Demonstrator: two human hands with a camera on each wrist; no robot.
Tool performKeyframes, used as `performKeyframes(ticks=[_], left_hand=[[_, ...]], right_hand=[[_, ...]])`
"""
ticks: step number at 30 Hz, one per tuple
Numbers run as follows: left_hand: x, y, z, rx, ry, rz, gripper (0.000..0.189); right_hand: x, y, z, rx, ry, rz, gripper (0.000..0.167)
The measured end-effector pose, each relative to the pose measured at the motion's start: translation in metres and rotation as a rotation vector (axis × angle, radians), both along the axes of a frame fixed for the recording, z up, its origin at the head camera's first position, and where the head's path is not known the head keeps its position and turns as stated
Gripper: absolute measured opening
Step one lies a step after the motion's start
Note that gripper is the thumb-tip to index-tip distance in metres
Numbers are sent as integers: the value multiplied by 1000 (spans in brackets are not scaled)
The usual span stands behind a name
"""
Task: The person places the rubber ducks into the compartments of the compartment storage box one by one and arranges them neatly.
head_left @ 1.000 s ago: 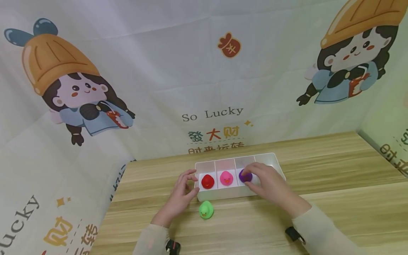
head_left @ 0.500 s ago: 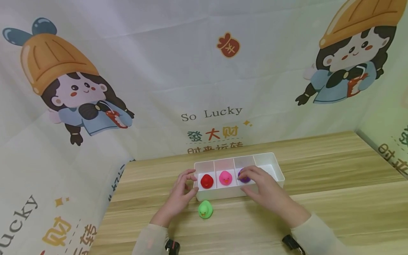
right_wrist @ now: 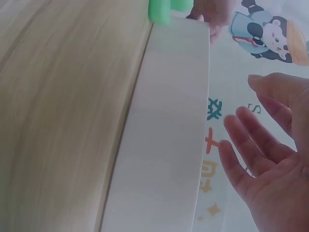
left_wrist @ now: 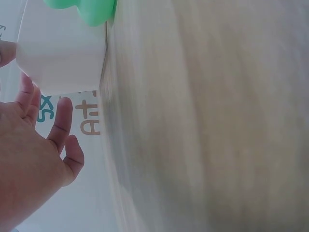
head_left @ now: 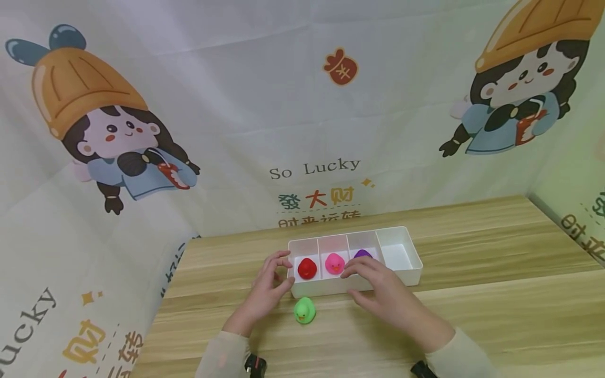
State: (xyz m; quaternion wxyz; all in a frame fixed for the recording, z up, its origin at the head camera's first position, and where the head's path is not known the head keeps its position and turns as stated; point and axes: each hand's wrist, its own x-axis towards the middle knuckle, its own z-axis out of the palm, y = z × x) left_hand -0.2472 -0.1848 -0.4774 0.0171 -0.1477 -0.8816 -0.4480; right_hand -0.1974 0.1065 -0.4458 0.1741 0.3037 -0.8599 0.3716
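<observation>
My left hand (head_left: 270, 289) is at the left end of a long white divided box (head_left: 359, 285), its thumb and fingertips right at the corner. Inside sit a red rubber duck (head_left: 307, 269), a pink rubber duck (head_left: 334, 263) and a purple rubber duck (head_left: 363, 253), each in its own compartment. The right-hand compartment holds nothing. My right hand (head_left: 385, 296) hovers over the box's front rim with fingers spread and loosely bent, holding nothing; it partly hides the purple duck. In front of the box's left end, a green rubber duck (head_left: 304, 311) stands on the table.
The wooden table (head_left: 496, 315) extends to both sides of the box. Behind it hangs a pale printed cloth (head_left: 246, 105) with cartoon figures and lettering. Dark straps (head_left: 256, 366) show at the wrists.
My right hand has drawn back from the purple duck, moving left and toward the front, leaving the duck in its compartment. The left hand stays at the box's corner.
</observation>
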Motion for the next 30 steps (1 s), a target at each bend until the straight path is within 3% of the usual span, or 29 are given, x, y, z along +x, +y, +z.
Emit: performKeyframes(ticks=[11,19,30], left_hand=[[-2,0,1,-12,-12,-3,23],[-1,1,1,-2,-29,4,24],[-1,0,0,-3,-29,3,24]], right_hand=[[7,-16,-3,-10,-92,60,29],[14,-26,-5,47,-178,81,29],[15,-39,-8,105,-180,112,29]])
